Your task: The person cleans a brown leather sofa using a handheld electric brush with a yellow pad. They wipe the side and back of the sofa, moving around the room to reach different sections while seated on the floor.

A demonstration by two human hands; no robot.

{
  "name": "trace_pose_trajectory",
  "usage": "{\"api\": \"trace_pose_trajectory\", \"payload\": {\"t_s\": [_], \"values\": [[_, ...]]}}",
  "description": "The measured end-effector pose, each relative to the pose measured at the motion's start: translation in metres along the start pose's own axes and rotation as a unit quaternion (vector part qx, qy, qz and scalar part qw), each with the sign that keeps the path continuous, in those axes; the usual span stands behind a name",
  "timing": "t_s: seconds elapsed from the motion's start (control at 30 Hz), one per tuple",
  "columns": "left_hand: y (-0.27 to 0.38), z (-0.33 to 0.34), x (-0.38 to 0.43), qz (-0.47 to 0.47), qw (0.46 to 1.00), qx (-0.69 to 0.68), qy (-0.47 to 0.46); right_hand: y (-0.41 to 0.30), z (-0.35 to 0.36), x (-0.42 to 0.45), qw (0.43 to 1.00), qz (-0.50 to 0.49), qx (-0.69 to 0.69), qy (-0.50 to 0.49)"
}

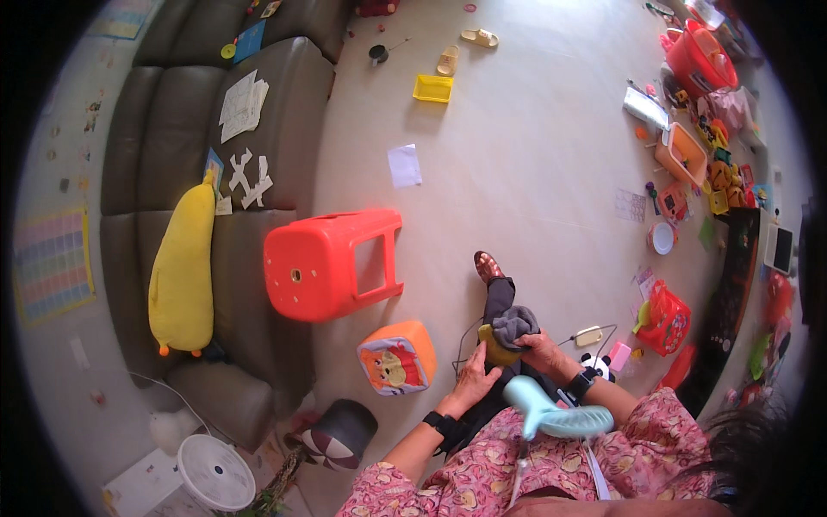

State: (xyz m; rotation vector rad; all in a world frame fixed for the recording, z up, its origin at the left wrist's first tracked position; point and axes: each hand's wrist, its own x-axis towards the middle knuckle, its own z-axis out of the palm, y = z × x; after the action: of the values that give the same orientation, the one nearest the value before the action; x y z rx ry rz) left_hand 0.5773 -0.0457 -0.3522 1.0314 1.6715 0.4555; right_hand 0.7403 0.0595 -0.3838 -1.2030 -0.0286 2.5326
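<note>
A bundle of grey cloth (pixel 515 323) with an olive-yellow part (pixel 501 351) is held over my lap; its exact kind is unclear. My right hand (pixel 546 354) grips the grey cloth at its near right edge. On the other side my left hand (pixel 475 380) holds the yellow part between fingers and thumb. Below the bundle show my dark trouser leg (pixel 499 296) and a brown sandal (pixel 488 266). A light-blue handheld or neck fan (pixel 555 413) hangs in front of my flowered shirt, close to my right forearm.
Left of me stand an orange cartoon stool (pixel 397 358) and a red plastic stool (pixel 323 265) lying on its side. A brown leather sofa (pixel 174 116) carries a yellow plush (pixel 184 271). A yellow basket (pixel 433 88) sits ahead; toys and a red bucket (pixel 701 61) line the right.
</note>
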Motion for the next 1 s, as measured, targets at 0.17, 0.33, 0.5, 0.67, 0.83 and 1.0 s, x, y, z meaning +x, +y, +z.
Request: {"api": "trace_pose_trajectory", "payload": {"t_s": [0.17,0.33,0.5,0.67,0.83,1.0], "values": [[0.002,-0.027,0.054,-0.053,0.977,-0.207,0.006,-0.027,0.030,0.039,0.998,-0.020,0.009,-0.055],[0.006,-0.059,0.087,-0.127,0.923,-0.364,-0.005,-0.048,0.054,0.079,0.993,0.024,0.002,-0.114],[0.032,-0.080,0.124,-0.106,0.920,-0.374,0.060,-0.084,0.052,0.113,0.864,-0.132,-0.434,-0.218],[0.060,-0.104,0.174,-0.187,0.836,-0.479,0.192,-0.131,0.084,0.154,0.955,0.003,-0.279,-0.100],[0.074,-0.130,0.223,-0.165,0.810,-0.505,0.246,-0.191,0.115,0.196,0.979,0.073,-0.174,-0.070],[0.093,-0.147,0.257,-0.148,0.832,-0.443,0.298,-0.251,0.122,0.235,0.649,-0.269,-0.660,-0.265]]}}
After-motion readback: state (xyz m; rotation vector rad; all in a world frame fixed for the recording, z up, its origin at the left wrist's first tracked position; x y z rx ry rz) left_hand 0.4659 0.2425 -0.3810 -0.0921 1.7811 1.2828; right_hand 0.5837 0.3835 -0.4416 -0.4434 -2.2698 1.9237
